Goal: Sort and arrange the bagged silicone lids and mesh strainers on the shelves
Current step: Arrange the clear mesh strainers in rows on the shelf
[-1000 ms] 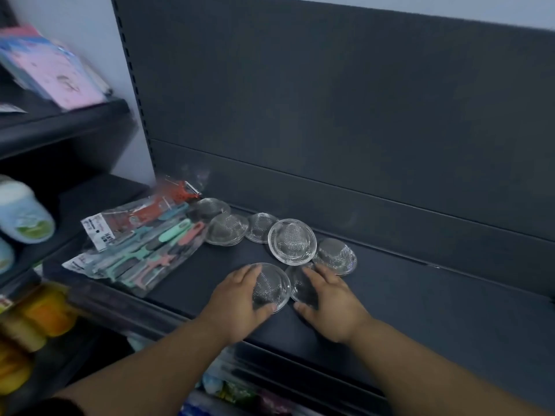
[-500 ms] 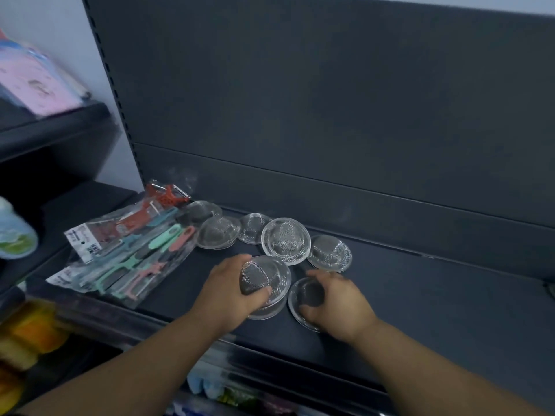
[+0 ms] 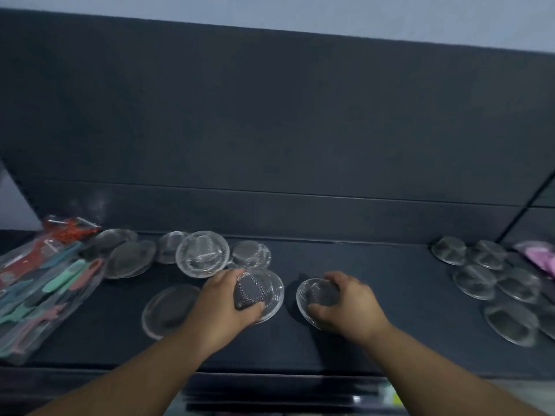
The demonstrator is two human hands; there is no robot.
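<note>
My left hand [image 3: 223, 304] grips a round mesh strainer [image 3: 264, 291], tilted up off the dark shelf [image 3: 390, 334]. My right hand [image 3: 345, 298] is closed on a second mesh strainer [image 3: 309, 295] a little to the right. One strainer [image 3: 168, 310] lies flat left of my left hand. Behind the hands a larger strainer [image 3: 202, 253] sits among several smaller ones [image 3: 250, 254]. Another group of strainers [image 3: 477, 282] lies at the shelf's right end.
A clear bag of coloured peelers [image 3: 45, 283] lies at the shelf's left end. A pink bagged item [image 3: 540, 258] shows at the far right edge. The shelf's back panel [image 3: 270, 130] rises right behind the strainers. Bare shelf lies between the two strainer groups.
The view has swung right, revealing the right-hand strainer group. Both hands have shifted right with their strainers, leaving one flat strainer behind on the left.
</note>
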